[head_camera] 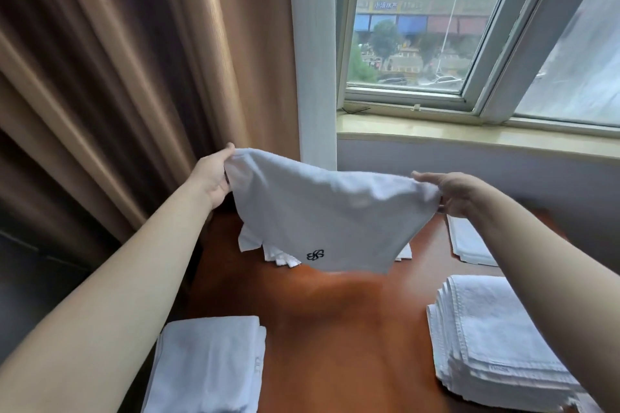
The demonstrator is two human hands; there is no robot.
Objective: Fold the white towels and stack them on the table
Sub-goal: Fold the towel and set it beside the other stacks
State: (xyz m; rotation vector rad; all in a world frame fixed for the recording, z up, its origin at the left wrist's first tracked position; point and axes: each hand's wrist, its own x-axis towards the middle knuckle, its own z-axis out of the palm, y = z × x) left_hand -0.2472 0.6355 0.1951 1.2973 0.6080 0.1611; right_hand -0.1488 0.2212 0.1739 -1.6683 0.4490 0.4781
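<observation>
A white towel (322, 211) with a small dark embroidered logo hangs spread in the air above the brown table (335, 329). My left hand (214, 178) pinches its upper left corner and my right hand (453, 193) pinches its upper right corner. Behind the hanging towel, the edges of more white towels (275, 253) lie on the table, mostly hidden. A folded white towel (208, 365) lies at the near left. A stack of several folded white towels (493, 339) sits at the near right.
Another flat pile of white cloth (469, 241) lies at the far right, partly under my right forearm. Brown curtains (117, 77) hang at the left. A window (419, 27) and its sill (469, 136) stand behind the table.
</observation>
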